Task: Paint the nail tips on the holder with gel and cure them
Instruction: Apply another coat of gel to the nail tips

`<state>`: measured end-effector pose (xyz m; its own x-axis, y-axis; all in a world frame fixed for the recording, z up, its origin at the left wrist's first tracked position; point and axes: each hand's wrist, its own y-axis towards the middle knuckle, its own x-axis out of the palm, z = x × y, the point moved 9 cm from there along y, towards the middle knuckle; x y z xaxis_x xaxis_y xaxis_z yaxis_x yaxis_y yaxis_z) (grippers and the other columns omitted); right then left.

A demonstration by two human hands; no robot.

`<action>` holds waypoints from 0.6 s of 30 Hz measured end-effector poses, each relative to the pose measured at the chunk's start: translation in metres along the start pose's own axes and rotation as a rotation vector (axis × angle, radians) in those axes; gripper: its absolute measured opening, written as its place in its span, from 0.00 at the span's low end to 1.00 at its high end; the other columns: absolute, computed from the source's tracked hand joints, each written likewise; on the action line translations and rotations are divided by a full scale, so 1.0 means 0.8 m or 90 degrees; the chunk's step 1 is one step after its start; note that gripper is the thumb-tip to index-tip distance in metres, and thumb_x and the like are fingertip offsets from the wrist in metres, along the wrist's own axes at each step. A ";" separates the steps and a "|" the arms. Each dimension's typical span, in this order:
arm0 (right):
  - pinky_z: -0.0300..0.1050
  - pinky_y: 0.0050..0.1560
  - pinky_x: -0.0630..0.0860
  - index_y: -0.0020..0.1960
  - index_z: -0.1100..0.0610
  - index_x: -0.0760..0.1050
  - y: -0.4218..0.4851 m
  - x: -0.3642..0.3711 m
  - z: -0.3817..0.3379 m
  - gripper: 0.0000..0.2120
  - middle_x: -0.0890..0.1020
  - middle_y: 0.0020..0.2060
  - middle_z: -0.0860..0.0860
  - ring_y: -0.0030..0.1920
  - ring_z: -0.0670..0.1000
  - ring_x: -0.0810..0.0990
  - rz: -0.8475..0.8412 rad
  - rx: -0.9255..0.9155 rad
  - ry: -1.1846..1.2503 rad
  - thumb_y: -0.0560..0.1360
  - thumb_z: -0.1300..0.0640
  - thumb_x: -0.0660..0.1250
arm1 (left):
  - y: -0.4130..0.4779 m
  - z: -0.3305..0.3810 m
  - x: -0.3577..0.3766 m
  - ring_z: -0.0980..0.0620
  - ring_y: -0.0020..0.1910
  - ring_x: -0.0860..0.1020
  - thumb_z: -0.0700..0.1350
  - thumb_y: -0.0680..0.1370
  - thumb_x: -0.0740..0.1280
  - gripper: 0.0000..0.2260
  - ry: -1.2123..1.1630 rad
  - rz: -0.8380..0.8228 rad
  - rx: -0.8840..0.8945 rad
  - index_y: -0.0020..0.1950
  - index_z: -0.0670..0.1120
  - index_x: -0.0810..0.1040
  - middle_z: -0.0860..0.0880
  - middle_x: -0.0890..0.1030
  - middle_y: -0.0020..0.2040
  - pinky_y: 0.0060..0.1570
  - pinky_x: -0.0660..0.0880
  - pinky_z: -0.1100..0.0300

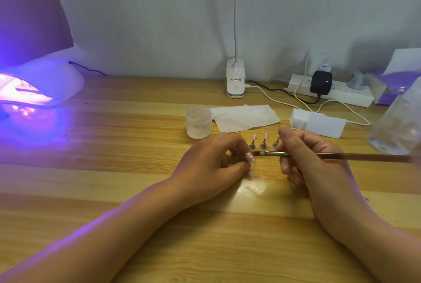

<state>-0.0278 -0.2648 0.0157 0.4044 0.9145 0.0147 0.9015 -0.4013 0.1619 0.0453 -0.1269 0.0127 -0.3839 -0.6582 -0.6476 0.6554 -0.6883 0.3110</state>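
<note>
The left grip [214, 159] pinches a pink nail tip [250, 158] between thumb and fingers low over the wooden surface [114, 146], while the right grip [305, 157] is curled round a brush [353, 157] whose bristles touch that tip from 3 o'clock. Three small metal stands [264, 144] bearing more pink tips sit just beyond at 12 o'clock, a frosted jar [198, 122] at 11 o'clock. The curing lamp [45, 82] glows violet at 10 o'clock, well apart.

The left hand [214, 157] pinches a pink almond-shaped nail tip [250, 158] near the frosted white plastic jar [198, 122]. The right hand [305, 153] holds a thin brown brush [341, 156] to it.
</note>
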 end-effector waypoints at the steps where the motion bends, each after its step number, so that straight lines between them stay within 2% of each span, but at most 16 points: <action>1: 0.35 0.23 0.66 0.37 0.51 0.80 -0.001 0.002 -0.002 0.12 0.76 0.25 0.51 0.23 0.45 0.69 -0.009 -0.007 -0.003 0.70 0.43 0.69 | 0.000 0.001 0.000 0.59 0.33 0.72 0.46 0.75 0.73 0.06 0.002 0.000 0.002 0.46 0.57 0.78 0.58 0.79 0.45 0.36 0.69 0.62; 5: 0.36 0.24 0.68 0.40 0.52 0.79 -0.001 0.007 -0.003 0.08 0.80 0.29 0.52 0.25 0.45 0.70 -0.030 -0.013 -0.012 0.66 0.47 0.72 | 0.000 0.001 0.001 0.59 0.33 0.71 0.47 0.75 0.73 0.04 0.019 -0.006 -0.004 0.48 0.53 0.79 0.57 0.80 0.46 0.36 0.71 0.59; 7: 0.37 0.24 0.67 0.40 0.55 0.75 -0.001 0.004 -0.001 0.08 0.80 0.28 0.53 0.25 0.47 0.70 -0.019 -0.014 -0.013 0.70 0.52 0.72 | -0.001 0.001 0.001 0.60 0.34 0.72 0.47 0.75 0.73 0.05 0.026 -0.009 -0.007 0.49 0.52 0.80 0.57 0.80 0.46 0.36 0.70 0.61; 9: 0.37 0.23 0.66 0.38 0.53 0.73 -0.001 0.003 0.001 0.09 0.80 0.27 0.54 0.24 0.47 0.69 -0.010 -0.020 -0.024 0.74 0.56 0.70 | 0.000 0.002 0.001 0.61 0.34 0.71 0.47 0.75 0.73 0.05 0.031 -0.014 -0.009 0.49 0.52 0.79 0.57 0.79 0.46 0.37 0.70 0.62; 13: 0.34 0.22 0.66 0.33 0.48 0.73 -0.001 0.005 0.003 0.14 0.80 0.26 0.54 0.22 0.46 0.68 -0.018 -0.018 -0.042 0.76 0.56 0.68 | 0.000 0.002 0.001 0.62 0.34 0.72 0.47 0.75 0.73 0.05 0.031 -0.016 -0.008 0.48 0.53 0.79 0.57 0.79 0.45 0.37 0.69 0.63; 18: 0.35 0.21 0.66 0.36 0.53 0.71 -0.002 0.008 0.003 0.11 0.81 0.26 0.55 0.22 0.46 0.68 -0.030 -0.006 -0.036 0.77 0.57 0.68 | 0.000 0.002 0.002 0.62 0.34 0.72 0.47 0.75 0.73 0.05 0.026 -0.017 -0.010 0.48 0.54 0.78 0.57 0.79 0.44 0.36 0.69 0.63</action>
<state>-0.0266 -0.2581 0.0135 0.3700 0.9278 -0.0486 0.9183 -0.3573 0.1705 0.0434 -0.1282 0.0131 -0.3741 -0.6264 -0.6839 0.6556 -0.7002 0.2826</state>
